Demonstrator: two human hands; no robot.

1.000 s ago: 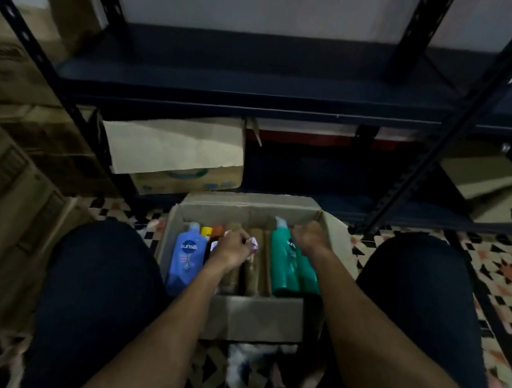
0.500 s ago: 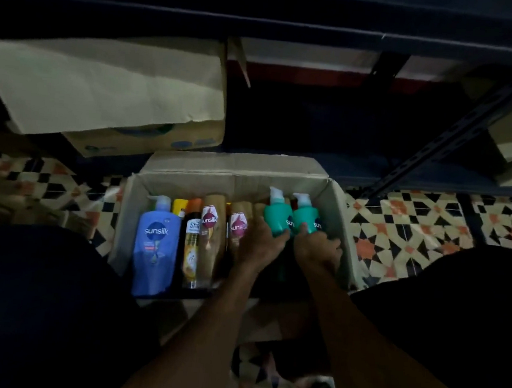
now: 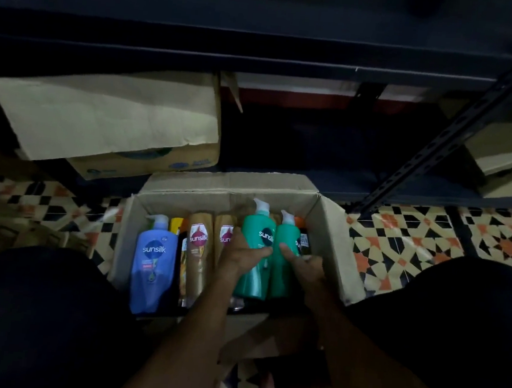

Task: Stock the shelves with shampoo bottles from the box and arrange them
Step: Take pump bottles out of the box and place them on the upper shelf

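Two green bottles (image 3: 257,225): left hand (image 3: 236,258) grips one, right hand (image 3: 308,268) the other

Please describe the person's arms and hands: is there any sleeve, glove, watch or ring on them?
Both forearms are bare as far as the picture shows; no sleeve reaches them. The left hand and the right hand wear no gloves. I see no watch, bracelet or ring, though the light is dim.

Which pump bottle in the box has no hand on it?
The blue bottle, at the left end of the box. The left hand grips the left green bottle, and the right hand grips the right green bottle.
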